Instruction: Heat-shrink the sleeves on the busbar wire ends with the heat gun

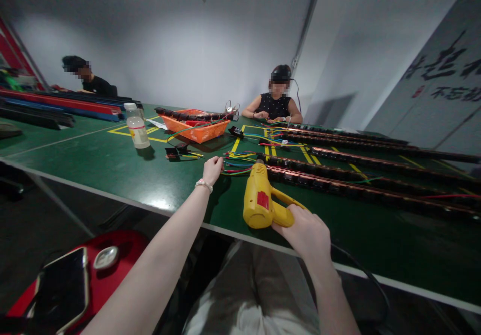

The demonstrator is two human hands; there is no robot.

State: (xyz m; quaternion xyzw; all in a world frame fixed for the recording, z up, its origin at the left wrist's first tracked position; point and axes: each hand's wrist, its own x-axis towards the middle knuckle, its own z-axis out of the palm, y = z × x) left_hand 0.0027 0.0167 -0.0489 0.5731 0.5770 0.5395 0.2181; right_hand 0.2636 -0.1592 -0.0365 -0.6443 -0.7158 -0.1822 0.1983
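Right hand (306, 232), green table (108, 172), grey walls (169, 49)

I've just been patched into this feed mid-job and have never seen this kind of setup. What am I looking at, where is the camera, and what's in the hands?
No machine here: a person works with two bare hands, and the one picture comes from a camera on that person's head, looking forward and down. The left hand is curled shut on the end of a bundle of coloured wires. The right hand has its grip closed round the handle of a yellow plastic heat gun, its nozzle toward the wires, on the green table. To the right run long dark strips with copper-coloured rails. Further back stand a clear plastic bottle and an orange plastic tray. Two other people sit at the far side.
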